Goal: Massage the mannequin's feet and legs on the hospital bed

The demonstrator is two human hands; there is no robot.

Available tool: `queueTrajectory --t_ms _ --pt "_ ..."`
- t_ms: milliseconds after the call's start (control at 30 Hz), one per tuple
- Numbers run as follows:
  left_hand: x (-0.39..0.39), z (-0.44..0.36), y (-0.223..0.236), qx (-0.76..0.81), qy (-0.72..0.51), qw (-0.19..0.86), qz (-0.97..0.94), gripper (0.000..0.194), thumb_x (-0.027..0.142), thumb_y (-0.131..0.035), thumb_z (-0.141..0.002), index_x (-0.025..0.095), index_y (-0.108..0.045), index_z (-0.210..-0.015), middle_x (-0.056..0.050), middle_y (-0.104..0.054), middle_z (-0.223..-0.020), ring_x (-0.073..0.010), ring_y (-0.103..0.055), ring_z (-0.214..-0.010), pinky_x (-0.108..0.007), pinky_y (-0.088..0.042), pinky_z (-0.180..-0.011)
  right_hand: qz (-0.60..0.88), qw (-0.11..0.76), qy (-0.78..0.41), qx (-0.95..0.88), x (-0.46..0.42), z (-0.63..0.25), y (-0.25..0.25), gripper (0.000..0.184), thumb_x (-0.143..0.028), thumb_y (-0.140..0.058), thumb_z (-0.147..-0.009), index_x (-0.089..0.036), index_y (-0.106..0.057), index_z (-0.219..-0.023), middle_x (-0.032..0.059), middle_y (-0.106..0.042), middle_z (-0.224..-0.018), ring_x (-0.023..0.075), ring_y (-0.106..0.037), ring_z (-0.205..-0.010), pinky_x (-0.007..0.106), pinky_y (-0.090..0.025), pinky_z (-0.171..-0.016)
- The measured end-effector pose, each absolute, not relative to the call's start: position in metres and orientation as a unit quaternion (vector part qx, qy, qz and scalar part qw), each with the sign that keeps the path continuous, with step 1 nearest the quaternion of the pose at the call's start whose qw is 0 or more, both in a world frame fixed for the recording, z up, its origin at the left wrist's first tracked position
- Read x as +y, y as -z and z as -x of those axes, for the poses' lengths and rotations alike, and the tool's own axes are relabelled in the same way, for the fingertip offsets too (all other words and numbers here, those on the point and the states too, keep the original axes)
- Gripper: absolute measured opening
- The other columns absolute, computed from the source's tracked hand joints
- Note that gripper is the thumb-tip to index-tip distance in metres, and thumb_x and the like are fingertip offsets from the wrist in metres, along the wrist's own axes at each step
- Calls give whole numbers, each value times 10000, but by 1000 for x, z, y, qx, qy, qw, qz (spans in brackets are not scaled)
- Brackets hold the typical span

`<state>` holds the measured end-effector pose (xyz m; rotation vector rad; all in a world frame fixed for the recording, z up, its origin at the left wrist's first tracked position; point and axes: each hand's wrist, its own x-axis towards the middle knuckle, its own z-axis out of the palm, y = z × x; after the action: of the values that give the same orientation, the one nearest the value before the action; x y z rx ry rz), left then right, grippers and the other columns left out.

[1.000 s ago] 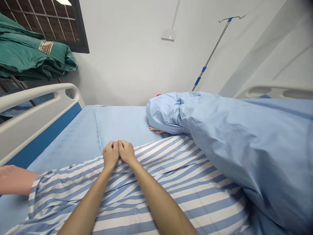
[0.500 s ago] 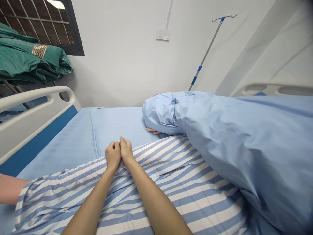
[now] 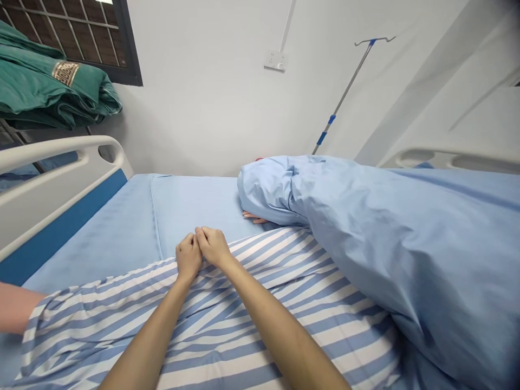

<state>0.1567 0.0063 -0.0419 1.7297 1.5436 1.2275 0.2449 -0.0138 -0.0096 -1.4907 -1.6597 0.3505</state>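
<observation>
My left hand (image 3: pixel 189 255) and my right hand (image 3: pixel 213 246) are both closed, side by side and touching at the fingertips. They are over the far edge of blue-and-white striped trousers (image 3: pixel 227 325). Whatever is between the fingers, if anything, is hidden. The trousers cover legs lying across the bed, and a pinkish lower leg (image 3: pixel 18 307) sticks out of the cuff at left. A light blue quilt (image 3: pixel 365 238) covers the body on the right. Fingertips of a pinkish hand (image 3: pixel 254 218) show from under the quilt's edge.
The bed has a blue sheet (image 3: pixel 195 200), a cream-and-blue footboard (image 3: pixel 60 179) at left and a headboard (image 3: pixel 439 157) at right. Green folded cloth (image 3: pixel 60 86) hangs beyond the footboard. An IV pole (image 3: pixel 345 95) and a wall socket (image 3: pixel 276 60) are behind the bed.
My right hand has turned, with its wrist and forearm swung out to the right and its fingertips shifted slightly left against my left hand. My left hand stays nearly in place. The view has tilted slightly.
</observation>
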Motion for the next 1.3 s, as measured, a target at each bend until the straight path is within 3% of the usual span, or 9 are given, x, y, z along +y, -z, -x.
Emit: queueTrajectory --t_ms 200,500,667,867,1133,1300 --pt "3 -158 40 565 -454 234 -648 329 291 -398 -798 175 -345 -495 53 -347 -450 -86 -328 -492 -241 -227 -524 594 494 -191 -605 -12 -253 35 423 -399 -302 -898 -186 -388 -543 -46 -372 -499 88 -338 -505 220 -240 -509" --pt "7 -194 21 563 -523 332 -547 284 275 -413 -763 186 -355 -500 57 -329 -462 -88 -321 -483 -229 -250 -488 545 604 -295 -501 -5 -261 31 422 -436 -336 -867 -190 -361 -525 -51 -347 -481 88 -333 -496 213 -266 -484" --pt "-2 -207 41 569 -485 258 -612 310 312 -370 -822 192 -356 -537 42 -389 -488 -99 -322 -500 -243 -232 -522 556 631 -292 -455 -8 -264 31 387 -422 -371 -848 -196 -321 -538 -54 -321 -504 84 -307 -508 213 -255 -469" --pt "-2 -203 49 564 -474 251 -628 313 316 -348 -846 199 -349 -556 36 -397 -495 -106 -326 -498 -247 -221 -530 582 605 -288 -461 -8 -261 28 381 -409 -362 -848 -199 -310 -534 -56 -308 -497 86 -306 -505 217 -258 -476" --pt "-3 -203 47 556 -463 258 -640 316 299 -343 -841 193 -363 -543 31 -414 -501 -102 -320 -496 -252 -203 -517 637 443 -163 -609 -16 -280 6 395 -378 -348 -876 -189 -432 -539 -40 -410 -504 97 -371 -528 221 -255 -526" --pt "-6 -204 44 567 -456 240 -643 317 299 -373 -817 187 -358 -521 38 -391 -491 -100 -327 -505 -248 -214 -521 628 471 -165 -597 -23 -291 25 402 -380 -326 -886 -192 -455 -555 -35 -420 -507 101 -381 -525 219 -266 -525"
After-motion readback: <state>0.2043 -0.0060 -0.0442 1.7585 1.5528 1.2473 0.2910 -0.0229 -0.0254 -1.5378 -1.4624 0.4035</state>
